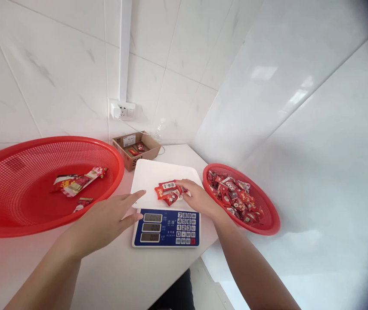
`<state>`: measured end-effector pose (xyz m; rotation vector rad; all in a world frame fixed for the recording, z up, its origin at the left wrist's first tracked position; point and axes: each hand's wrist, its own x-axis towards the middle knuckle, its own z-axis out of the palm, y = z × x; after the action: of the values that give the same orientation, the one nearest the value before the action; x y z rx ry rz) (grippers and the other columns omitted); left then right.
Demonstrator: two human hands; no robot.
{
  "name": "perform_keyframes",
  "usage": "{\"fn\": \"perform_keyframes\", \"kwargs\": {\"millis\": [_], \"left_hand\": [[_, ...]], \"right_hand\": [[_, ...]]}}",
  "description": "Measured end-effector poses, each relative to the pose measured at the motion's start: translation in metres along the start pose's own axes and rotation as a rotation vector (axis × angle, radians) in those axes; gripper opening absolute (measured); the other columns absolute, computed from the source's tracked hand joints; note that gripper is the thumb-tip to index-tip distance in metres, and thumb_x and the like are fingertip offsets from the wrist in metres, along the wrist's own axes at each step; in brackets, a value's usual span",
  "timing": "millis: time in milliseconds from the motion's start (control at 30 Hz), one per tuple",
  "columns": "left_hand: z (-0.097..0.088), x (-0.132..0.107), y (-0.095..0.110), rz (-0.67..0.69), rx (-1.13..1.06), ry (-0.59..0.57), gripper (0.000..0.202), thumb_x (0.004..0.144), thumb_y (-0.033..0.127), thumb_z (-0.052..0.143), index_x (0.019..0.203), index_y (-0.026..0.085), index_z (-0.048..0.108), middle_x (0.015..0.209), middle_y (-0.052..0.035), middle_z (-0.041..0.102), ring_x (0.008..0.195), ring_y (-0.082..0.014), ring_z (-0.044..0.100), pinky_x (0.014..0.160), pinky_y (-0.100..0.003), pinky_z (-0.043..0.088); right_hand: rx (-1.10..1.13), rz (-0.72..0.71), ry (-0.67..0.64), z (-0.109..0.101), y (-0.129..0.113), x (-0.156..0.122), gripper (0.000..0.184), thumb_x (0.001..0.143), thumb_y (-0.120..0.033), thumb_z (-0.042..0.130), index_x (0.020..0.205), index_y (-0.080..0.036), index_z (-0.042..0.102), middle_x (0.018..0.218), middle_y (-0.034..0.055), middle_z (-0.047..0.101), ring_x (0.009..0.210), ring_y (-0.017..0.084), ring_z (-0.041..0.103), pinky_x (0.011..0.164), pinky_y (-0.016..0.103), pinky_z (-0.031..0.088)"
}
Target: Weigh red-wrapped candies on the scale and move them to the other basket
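Observation:
A digital scale (166, 227) with a blue keypad front and a white weighing platter (151, 176) stands on the white counter. Several red snack packets (167, 192) lie on the platter. My right hand (196, 198) rests on the platter's right side, fingers curled onto the packets. My left hand (106, 221) hovers left of the scale, forefinger stretched toward the platter's edge, holding nothing.
A big red mesh basket (16, 215) at left holds a few packets (77, 183). A smaller red basket (267, 221) at right is full of red packets. A cardboard box (148, 150) sits behind the scale, below a wall socket (122, 110). The counter edge runs near my body.

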<state>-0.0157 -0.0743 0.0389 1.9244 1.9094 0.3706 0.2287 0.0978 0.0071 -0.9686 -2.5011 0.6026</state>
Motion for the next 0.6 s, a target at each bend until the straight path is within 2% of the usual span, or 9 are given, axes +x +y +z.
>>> {"fn": "perform_keyframes", "kwargs": {"millis": [100, 233, 400, 500, 600], "left_hand": [[0.000, 0.001, 0.000, 0.006, 0.001, -0.002, 0.059, 0.091, 0.058, 0.029, 0.146, 0.036, 0.028, 0.144, -0.0049, 0.047, 0.129, -0.0319, 0.046, 0.093, -0.044, 0.047], [0.000, 0.000, 0.000, 0.002, 0.006, -0.008, 0.058, 0.091, 0.057, 0.030, 0.145, 0.036, 0.029, 0.144, -0.0049, 0.048, 0.129, -0.0320, 0.047, 0.093, -0.045, 0.047], [0.003, 0.000, -0.002, 0.018, 0.010, 0.009, 0.058, 0.091, 0.057, 0.031, 0.145, 0.036, 0.029, 0.142, -0.0059, 0.049, 0.126, -0.0316, 0.050, 0.093, -0.044, 0.047], [0.002, 0.000, -0.001, 0.028, 0.013, 0.018, 0.058, 0.091, 0.056, 0.031, 0.145, 0.034, 0.031, 0.142, -0.0068, 0.049, 0.125, -0.0314, 0.050, 0.093, -0.043, 0.047], [-0.001, -0.003, 0.002, 0.017, 0.010, 0.008, 0.058, 0.092, 0.056, 0.031, 0.145, 0.032, 0.032, 0.141, -0.0072, 0.051, 0.125, -0.0313, 0.051, 0.094, -0.043, 0.047]], "right_hand": [[-0.037, 0.015, -0.021, 0.003, 0.001, -0.005, 0.038, 0.079, -0.009, 0.050, 0.110, -0.023, 0.068, 0.119, 0.0074, 0.064, 0.119, 0.023, 0.053, 0.106, 0.047, 0.038], [-0.037, -0.002, 0.005, 0.001, -0.007, -0.014, 0.038, 0.085, -0.017, 0.051, 0.121, -0.024, 0.063, 0.133, 0.0072, 0.056, 0.130, 0.023, 0.044, 0.111, 0.048, 0.032], [-0.066, -0.062, -0.151, 0.005, -0.018, -0.019, 0.040, 0.089, -0.035, 0.054, 0.127, -0.024, 0.060, 0.142, 0.0073, 0.048, 0.141, 0.027, 0.027, 0.114, 0.054, 0.022], [-0.083, -0.035, -0.187, 0.009, -0.020, -0.021, 0.037, 0.089, -0.037, 0.054, 0.124, -0.025, 0.062, 0.136, 0.0068, 0.055, 0.139, 0.029, 0.030, 0.113, 0.058, 0.023], [-0.063, -0.043, -0.126, 0.008, -0.021, -0.025, 0.035, 0.090, -0.034, 0.053, 0.122, -0.027, 0.063, 0.134, 0.0057, 0.057, 0.137, 0.027, 0.034, 0.112, 0.056, 0.026]]}}
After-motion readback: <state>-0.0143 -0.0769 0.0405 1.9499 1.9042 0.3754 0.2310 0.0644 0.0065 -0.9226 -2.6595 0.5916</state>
